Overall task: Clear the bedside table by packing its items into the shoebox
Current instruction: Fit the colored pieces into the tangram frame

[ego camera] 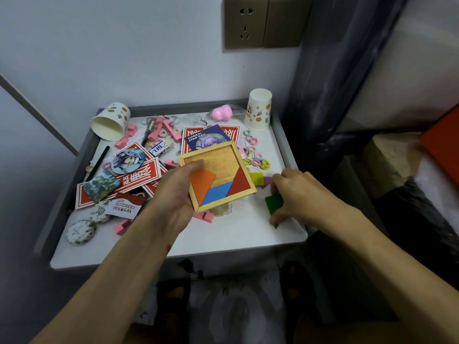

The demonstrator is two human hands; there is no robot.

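While clutter covers the bedside surface [236, 234] and an orange box [444, 147], possibly the shoebox, shows at right, the left hand [173, 194] grips a wooden puzzle tray [221, 163], thumb pinning its pieces, as the right hand [298, 192], fingers [277, 181] curled on a green piece [273, 203], likely means to refit it.

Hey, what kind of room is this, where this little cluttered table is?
Probably a bedroom or dorm corner. A small grey-rimmed table stands against a plain wall just below a wall socket, and it is littered with personal bits: paper cups, badges, cards and hair rings.
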